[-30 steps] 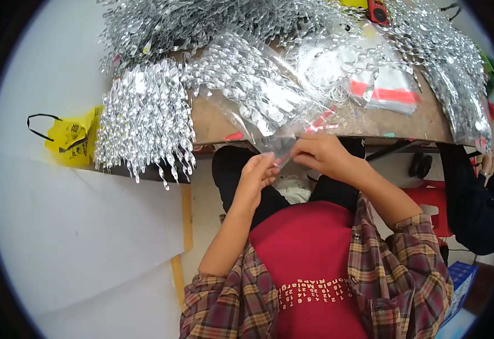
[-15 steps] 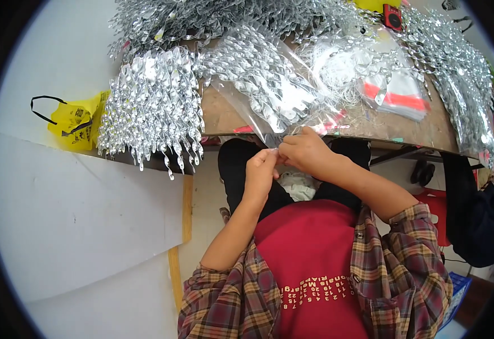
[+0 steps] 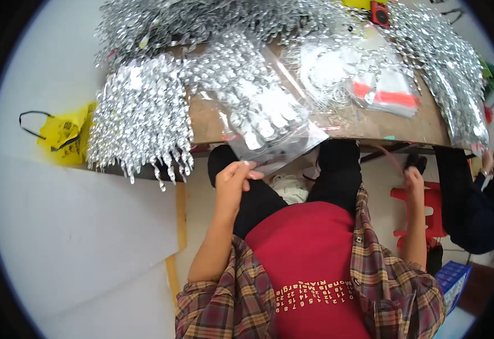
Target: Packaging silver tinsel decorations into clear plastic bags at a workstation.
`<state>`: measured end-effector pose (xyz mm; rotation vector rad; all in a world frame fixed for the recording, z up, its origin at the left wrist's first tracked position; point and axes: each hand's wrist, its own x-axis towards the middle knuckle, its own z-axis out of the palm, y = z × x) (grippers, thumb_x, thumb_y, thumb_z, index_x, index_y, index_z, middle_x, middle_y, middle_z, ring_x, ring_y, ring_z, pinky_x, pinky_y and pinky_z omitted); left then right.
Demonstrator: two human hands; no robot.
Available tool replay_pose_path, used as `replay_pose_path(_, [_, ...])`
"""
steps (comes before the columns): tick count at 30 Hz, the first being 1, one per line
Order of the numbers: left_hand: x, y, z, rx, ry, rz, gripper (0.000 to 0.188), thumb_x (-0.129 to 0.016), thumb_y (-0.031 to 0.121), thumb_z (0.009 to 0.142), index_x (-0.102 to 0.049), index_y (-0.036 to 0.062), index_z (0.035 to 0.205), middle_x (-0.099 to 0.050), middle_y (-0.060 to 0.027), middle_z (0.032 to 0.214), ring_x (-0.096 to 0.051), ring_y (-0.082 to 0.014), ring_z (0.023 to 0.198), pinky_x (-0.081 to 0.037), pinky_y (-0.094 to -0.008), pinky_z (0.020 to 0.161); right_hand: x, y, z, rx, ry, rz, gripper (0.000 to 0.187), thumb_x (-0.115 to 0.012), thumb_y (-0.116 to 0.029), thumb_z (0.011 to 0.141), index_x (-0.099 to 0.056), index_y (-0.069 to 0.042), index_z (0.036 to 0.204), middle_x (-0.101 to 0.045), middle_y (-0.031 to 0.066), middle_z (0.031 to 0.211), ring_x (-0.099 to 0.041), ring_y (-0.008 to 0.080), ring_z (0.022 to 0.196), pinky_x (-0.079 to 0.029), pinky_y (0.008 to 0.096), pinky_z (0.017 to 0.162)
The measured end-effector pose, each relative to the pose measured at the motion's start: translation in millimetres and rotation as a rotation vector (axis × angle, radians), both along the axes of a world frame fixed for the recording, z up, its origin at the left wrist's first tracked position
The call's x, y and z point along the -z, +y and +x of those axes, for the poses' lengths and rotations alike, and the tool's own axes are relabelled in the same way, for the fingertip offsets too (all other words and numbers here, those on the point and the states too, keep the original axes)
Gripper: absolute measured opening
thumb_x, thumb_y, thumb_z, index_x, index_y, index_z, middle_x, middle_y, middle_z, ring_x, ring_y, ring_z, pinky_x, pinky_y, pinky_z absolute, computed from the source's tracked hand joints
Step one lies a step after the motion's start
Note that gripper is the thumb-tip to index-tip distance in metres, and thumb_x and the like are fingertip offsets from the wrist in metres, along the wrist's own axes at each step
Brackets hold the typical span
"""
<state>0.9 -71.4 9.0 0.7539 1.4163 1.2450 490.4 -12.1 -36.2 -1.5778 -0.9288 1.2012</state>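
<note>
Near frame centre, pinching clear bag [image 3: 299, 144] of silver spirals [image 3: 258, 104] with left hand [image 3: 234, 179]; at right, clutching blurred pinkish strip [image 3: 393, 160] with right hand [image 3: 413, 182]; might drop bag, overhanging table edge [image 3: 422, 134], by loosening pinch.

Blurred pinkish strip [image 3: 393, 160] at right hand [image 3: 414, 179]
</note>
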Motion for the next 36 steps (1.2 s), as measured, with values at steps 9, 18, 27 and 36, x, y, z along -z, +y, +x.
replay_pose_path(9, [12, -9, -39, 0.048, 1.357, 0.393, 0.059, -0.073, 0.010, 0.071, -0.048, 0.0086, 0.123, -0.045, -0.0208, 0.129, -0.048, -0.0312, 0.106, -0.040, -0.0421, 0.089, 172, -184, 213, -0.569, -1.534, -0.422, 0.030, -0.061, -0.023, 0.077, -0.065, -0.004, 0.100, -0.065, 0.0232, 0.092, -0.064, 0.0396, 0.082, -0.052, 0.0453, 0.067])
replay_pose_path(18, [21, 46, -23, 0.267, 1.540, 0.954, 0.056, -0.069, 0.011, 0.073, -0.054, 0.0250, 0.125, -0.039, -0.0096, 0.142, -0.034, -0.0336, 0.131, -0.029, -0.0517, 0.105, -68, 52, -166, -0.697, -1.176, 0.990, 0.060, -0.076, -0.008, 0.063, -0.056, -0.015, 0.119, -0.052, 0.0099, 0.123, -0.050, 0.0315, 0.109, -0.040, 0.0411, 0.089])
replay_pose_path(27, [12, 34, -49, 0.417, 1.289, 0.918, 0.053, -0.067, 0.008, 0.074, -0.056, 0.0180, 0.125, -0.045, -0.0096, 0.137, -0.042, -0.0335, 0.126, -0.032, -0.0490, 0.104, -28, 81, -226, -0.796, -1.109, 1.259, 0.070, -0.077, -0.013, 0.060, -0.053, -0.023, 0.125, -0.042, 0.0116, 0.138, -0.042, 0.0314, 0.125, -0.034, 0.0437, 0.099])
replay_pose_path(36, [28, 20, -63, 0.307, 1.337, 1.049, 0.043, -0.068, 0.007, 0.072, -0.063, 0.0148, 0.114, -0.051, -0.0112, 0.123, -0.049, -0.0326, 0.117, -0.041, -0.0443, 0.097, -61, 85, -247, -1.034, -1.087, 1.484, 0.044, -0.064, -0.017, 0.077, -0.058, -0.026, 0.119, -0.049, 0.0030, 0.135, -0.047, 0.0273, 0.123, -0.036, 0.0409, 0.098])
